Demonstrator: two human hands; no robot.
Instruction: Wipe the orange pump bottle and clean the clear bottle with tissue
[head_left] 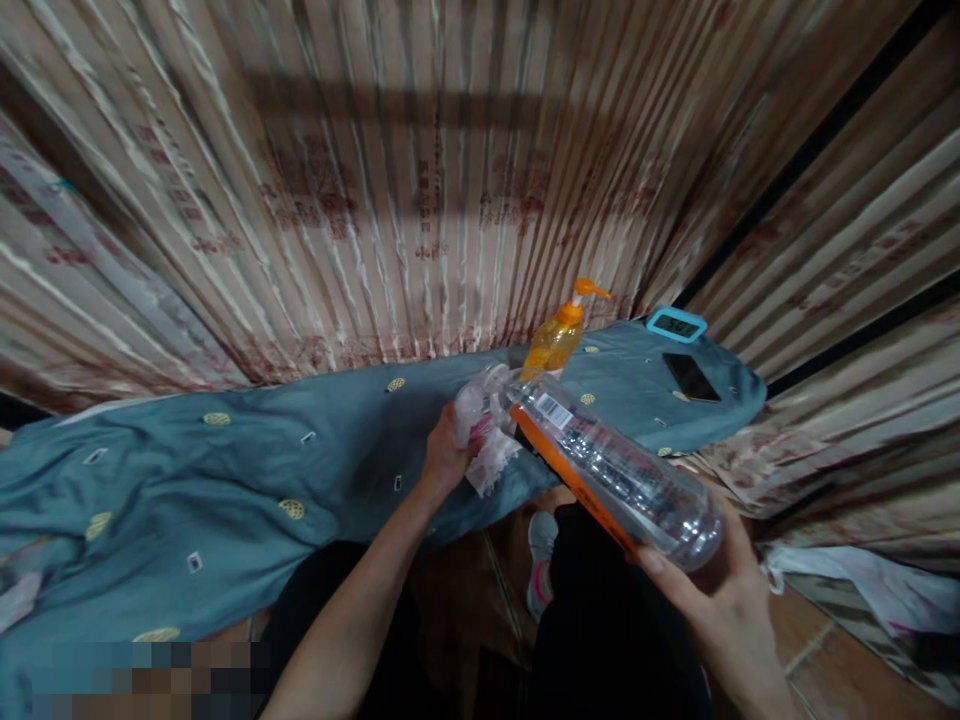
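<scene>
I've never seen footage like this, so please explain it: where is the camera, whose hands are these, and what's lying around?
There is no machine here. One camera sits on a person's head and looks down at their own two hands. The right hand grips the base of a clear bottle held on its side. The left hand presses a whitish wad at the bottle's mouth. Below lies a blue cloth with a pump bottle, a small clock and a phone on it. Striped curtains hang behind.
</scene>
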